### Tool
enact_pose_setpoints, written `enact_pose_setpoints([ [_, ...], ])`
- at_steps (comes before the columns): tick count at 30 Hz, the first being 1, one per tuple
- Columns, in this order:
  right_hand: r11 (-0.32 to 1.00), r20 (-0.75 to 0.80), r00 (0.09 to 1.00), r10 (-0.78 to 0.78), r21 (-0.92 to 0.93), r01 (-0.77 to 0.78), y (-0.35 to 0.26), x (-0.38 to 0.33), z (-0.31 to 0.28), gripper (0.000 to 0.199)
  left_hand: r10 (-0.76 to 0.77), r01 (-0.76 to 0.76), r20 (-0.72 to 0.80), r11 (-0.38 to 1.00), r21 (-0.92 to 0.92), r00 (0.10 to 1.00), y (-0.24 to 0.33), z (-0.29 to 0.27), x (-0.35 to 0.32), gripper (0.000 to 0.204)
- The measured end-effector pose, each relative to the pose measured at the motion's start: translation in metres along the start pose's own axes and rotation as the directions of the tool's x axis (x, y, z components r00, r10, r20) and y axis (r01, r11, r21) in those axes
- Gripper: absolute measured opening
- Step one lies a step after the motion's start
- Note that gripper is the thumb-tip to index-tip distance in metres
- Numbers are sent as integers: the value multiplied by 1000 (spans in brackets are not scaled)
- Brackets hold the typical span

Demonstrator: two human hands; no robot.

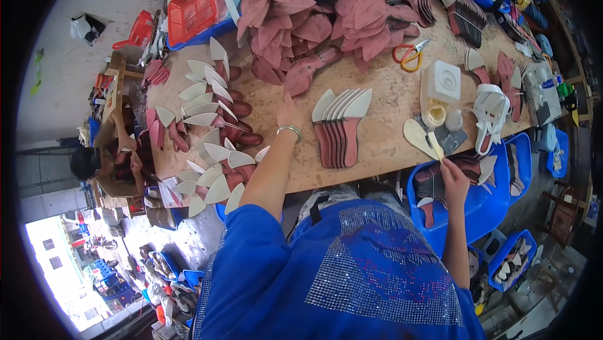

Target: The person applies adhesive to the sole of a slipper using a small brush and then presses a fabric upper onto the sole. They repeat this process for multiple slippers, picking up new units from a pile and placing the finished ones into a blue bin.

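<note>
At the table's middle, my left hand (289, 112) reaches forward with its fingertips at the near end of a dusty-pink shoe insole (310, 71), closed on its edge. That insole lies slantwise in front of a heap of similar pink insoles (286, 29). My right hand (455, 180) is closed around the handle of a pale glue brush (434, 144), its tip beside a cream oval piece (417, 139). Between my hands a neat overlapping row of pink insoles with white front pieces (339, 129) lies on the tabletop.
More white-tipped insoles (217, 98) cover the table's left side. Orange-handled scissors (409, 57), a white plastic container (441, 82) and an open glue pot (433, 114) stand at the right. A blue bin (480, 205) sits below the right edge. Another person (110, 167) works at far left.
</note>
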State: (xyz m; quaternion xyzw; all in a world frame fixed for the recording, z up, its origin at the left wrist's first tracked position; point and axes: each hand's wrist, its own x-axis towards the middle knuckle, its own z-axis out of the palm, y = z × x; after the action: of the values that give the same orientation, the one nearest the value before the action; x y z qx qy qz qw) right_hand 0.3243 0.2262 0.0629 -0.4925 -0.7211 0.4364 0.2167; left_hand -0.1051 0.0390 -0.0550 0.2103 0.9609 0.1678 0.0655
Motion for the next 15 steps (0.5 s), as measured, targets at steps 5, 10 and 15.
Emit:
enact_pose_setpoints([
  [5,997,3,1000,7,72,-7,-1,9,14,23,123,-125,-24,963,-239,992,38,3,-71,32],
  [10,994,79,995,67,79,-74,-16,19,18,25,282,-205,224,927,-314,933,97,-12,-70,43],
  [15,998,10,1000,-6,64,6,1,22,13,23,239,-204,517,971,-125,822,154,2,-47,56],
])
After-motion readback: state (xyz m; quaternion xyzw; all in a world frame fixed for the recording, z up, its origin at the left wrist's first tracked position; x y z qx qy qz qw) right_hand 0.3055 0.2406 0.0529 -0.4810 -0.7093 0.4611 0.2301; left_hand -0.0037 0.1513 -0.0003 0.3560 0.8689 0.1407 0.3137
